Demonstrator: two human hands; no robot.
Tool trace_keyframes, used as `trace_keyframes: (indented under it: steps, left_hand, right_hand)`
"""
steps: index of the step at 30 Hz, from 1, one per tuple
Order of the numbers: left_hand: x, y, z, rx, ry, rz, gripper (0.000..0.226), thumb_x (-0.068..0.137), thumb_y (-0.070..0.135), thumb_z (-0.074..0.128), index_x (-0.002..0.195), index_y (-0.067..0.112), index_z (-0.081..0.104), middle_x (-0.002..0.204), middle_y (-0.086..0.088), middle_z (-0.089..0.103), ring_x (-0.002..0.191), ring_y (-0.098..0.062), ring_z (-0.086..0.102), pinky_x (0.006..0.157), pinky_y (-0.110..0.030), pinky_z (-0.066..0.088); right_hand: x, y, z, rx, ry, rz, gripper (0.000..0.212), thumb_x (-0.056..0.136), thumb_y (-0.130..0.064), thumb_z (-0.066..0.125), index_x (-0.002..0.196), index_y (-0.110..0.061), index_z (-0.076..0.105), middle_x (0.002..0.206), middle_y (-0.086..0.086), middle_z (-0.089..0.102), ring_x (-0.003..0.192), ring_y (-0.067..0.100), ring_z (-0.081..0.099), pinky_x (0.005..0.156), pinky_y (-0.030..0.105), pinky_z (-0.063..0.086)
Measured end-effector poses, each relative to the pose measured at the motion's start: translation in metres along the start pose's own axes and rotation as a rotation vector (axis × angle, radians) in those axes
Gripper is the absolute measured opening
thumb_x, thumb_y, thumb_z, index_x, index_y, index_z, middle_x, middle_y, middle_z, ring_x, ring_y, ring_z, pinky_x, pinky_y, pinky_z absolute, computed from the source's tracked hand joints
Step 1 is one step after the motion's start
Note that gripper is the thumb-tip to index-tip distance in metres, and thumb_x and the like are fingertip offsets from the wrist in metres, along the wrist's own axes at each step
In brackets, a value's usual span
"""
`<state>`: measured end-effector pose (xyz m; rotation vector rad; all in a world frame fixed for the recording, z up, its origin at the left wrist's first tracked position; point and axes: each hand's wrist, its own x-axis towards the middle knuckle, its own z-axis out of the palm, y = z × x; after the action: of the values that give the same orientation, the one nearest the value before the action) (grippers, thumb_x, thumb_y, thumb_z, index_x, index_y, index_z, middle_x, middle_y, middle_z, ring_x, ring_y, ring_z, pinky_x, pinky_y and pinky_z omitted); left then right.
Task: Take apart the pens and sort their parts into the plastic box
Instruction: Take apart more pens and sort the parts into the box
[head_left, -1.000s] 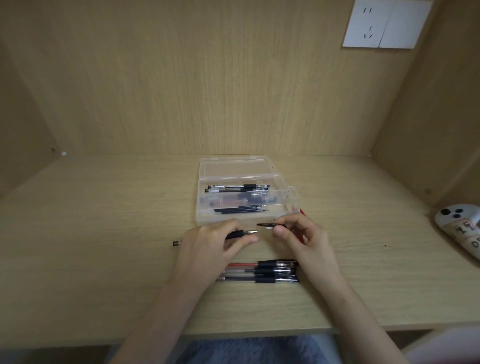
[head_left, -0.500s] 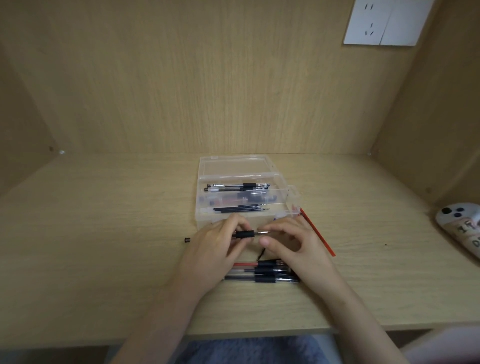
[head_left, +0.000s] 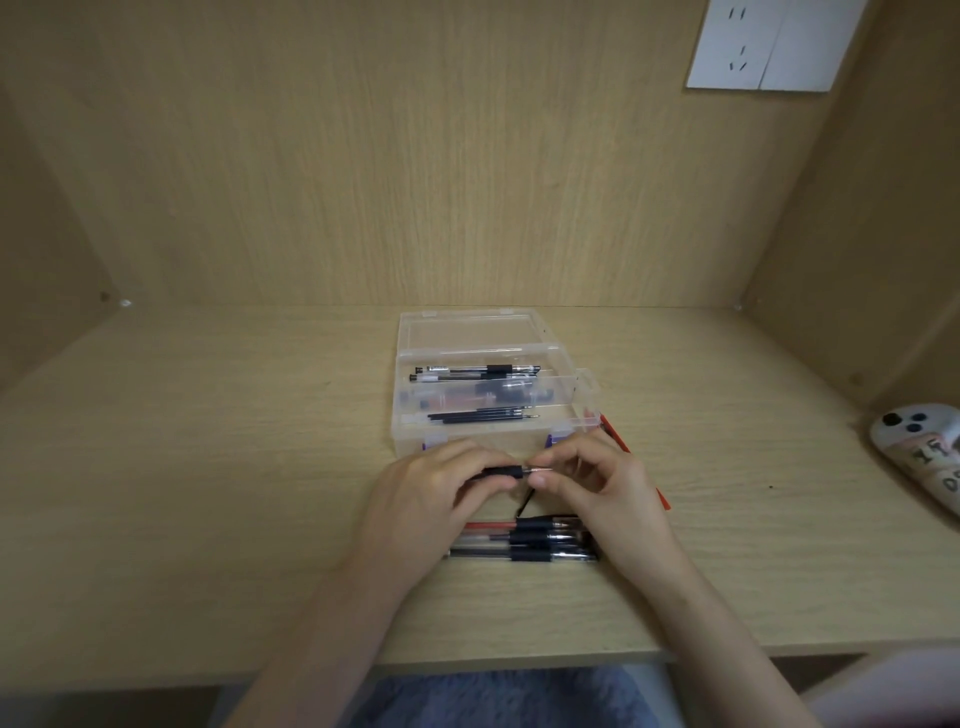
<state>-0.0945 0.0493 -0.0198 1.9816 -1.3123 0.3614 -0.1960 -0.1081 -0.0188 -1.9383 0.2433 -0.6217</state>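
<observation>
Both hands (head_left: 519, 483) hiding most of pen (head_left: 503, 472)

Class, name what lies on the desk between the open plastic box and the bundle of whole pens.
In the head view: both hands, left hand and right hand, gripping one pen.

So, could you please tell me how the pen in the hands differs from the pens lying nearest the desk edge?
The held pen is gripped by the left hand and right hand; the pens in the pile lie untouched on the desk. The held one's metal tip shows bare; the pile looks fully assembled. Both have black grips.
</observation>
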Motion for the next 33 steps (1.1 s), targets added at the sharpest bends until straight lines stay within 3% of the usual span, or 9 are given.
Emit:
trace_keyframes:
  steps: [2, 5, 8, 11, 16, 18, 23, 28, 33]
  left_hand:
    - [0.0002, 0.0001, -0.0007, -0.042, 0.001, -0.014, 0.031, 0.082, 0.047, 0.058, 0.109, 0.032, 0.059, 0.099, 0.019, 0.058, 0.080, -0.001, 0.058, 0.065, -0.026, 0.052]
    - [0.0005, -0.0009, -0.0017, -0.081, 0.036, -0.044, 0.027, 0.076, 0.033, 0.070, 0.098, 0.029, 0.055, 0.094, 0.018, 0.052, 0.078, -0.001, 0.056, 0.064, -0.026, 0.050]
    - [-0.0001, -0.0027, -0.0029, -0.062, 0.065, -0.046, 0.017, 0.081, 0.041, 0.063, 0.088, 0.027, 0.060, 0.087, 0.018, 0.059, 0.076, 0.002, 0.058, 0.064, -0.025, 0.049]
    - [-0.0003, -0.0034, -0.0045, -0.081, 0.056, -0.063, 0.023, 0.083, 0.049, 0.054, 0.097, 0.031, 0.063, 0.092, 0.020, 0.063, 0.079, 0.005, 0.059, 0.067, -0.026, 0.051]
    - [0.0005, -0.0022, -0.0050, -0.011, 0.054, -0.048, 0.022, 0.075, 0.039, 0.069, 0.092, 0.031, 0.057, 0.094, 0.020, 0.055, 0.076, 0.003, 0.055, 0.061, -0.025, 0.049]
    - [0.0000, -0.0035, -0.0043, -0.024, 0.059, -0.058, 0.016, 0.079, 0.040, 0.066, 0.090, 0.030, 0.059, 0.090, 0.019, 0.057, 0.076, 0.004, 0.057, 0.061, -0.026, 0.050]
    - [-0.0012, -0.0034, -0.0044, -0.080, 0.031, -0.079, 0.027, 0.082, 0.053, 0.051, 0.103, 0.037, 0.058, 0.090, 0.019, 0.064, 0.080, 0.003, 0.061, 0.066, -0.029, 0.054]
    - [-0.0011, -0.0009, -0.0042, 0.002, 0.025, -0.053, 0.019, 0.078, 0.044, 0.064, 0.091, 0.031, 0.056, 0.092, 0.019, 0.057, 0.074, 0.003, 0.055, 0.060, -0.027, 0.049]
    - [-0.0010, -0.0028, -0.0042, -0.028, 0.023, -0.079, 0.030, 0.086, 0.051, 0.046, 0.088, 0.029, 0.066, 0.080, 0.020, 0.063, 0.072, 0.001, 0.059, 0.061, -0.027, 0.050]
  right_hand:
    - [0.0005, -0.0002, -0.0007, 0.003, 0.010, -0.012, 0.022, 0.072, -0.011, 0.077, 0.077, -0.031, 0.070, 0.076, -0.012, 0.062, 0.073, 0.000, 0.053, 0.070, 0.010, 0.039]
    - [0.0006, -0.0009, -0.0010, 0.003, 0.019, -0.022, 0.021, 0.072, -0.011, 0.077, 0.077, -0.030, 0.070, 0.076, -0.020, 0.062, 0.070, -0.001, 0.051, 0.069, 0.009, 0.037]
    - [0.0007, -0.0003, -0.0015, 0.015, 0.035, -0.020, 0.021, 0.071, -0.012, 0.078, 0.076, -0.031, 0.070, 0.077, -0.019, 0.062, 0.070, 0.000, 0.051, 0.069, 0.010, 0.037]
    - [0.0009, 0.0011, -0.0019, 0.017, 0.047, -0.017, 0.021, 0.071, -0.013, 0.078, 0.077, -0.031, 0.070, 0.078, -0.015, 0.062, 0.070, 0.001, 0.052, 0.069, 0.011, 0.038]
    - [0.0009, 0.0004, -0.0023, 0.014, 0.034, -0.006, 0.019, 0.071, -0.013, 0.078, 0.077, -0.030, 0.070, 0.077, -0.019, 0.062, 0.070, -0.001, 0.052, 0.069, 0.010, 0.038]
    - [0.0010, -0.0003, -0.0027, 0.016, 0.037, -0.005, 0.020, 0.072, -0.014, 0.077, 0.077, -0.031, 0.070, 0.077, -0.019, 0.062, 0.070, -0.002, 0.052, 0.069, 0.009, 0.038]
    - [0.0013, -0.0001, -0.0040, 0.050, 0.057, -0.001, 0.018, 0.071, -0.015, 0.078, 0.076, -0.031, 0.071, 0.076, -0.013, 0.064, 0.071, 0.002, 0.052, 0.070, 0.011, 0.038]
    - [0.0011, 0.0011, -0.0031, 0.031, 0.036, 0.005, 0.020, 0.071, -0.015, 0.078, 0.077, -0.033, 0.071, 0.077, -0.012, 0.063, 0.072, 0.002, 0.053, 0.070, 0.010, 0.038]
    - [0.0006, 0.0007, -0.0044, 0.032, 0.052, 0.004, 0.021, 0.070, -0.014, 0.078, 0.075, -0.034, 0.071, 0.076, -0.014, 0.062, 0.072, 0.000, 0.053, 0.071, 0.009, 0.037]
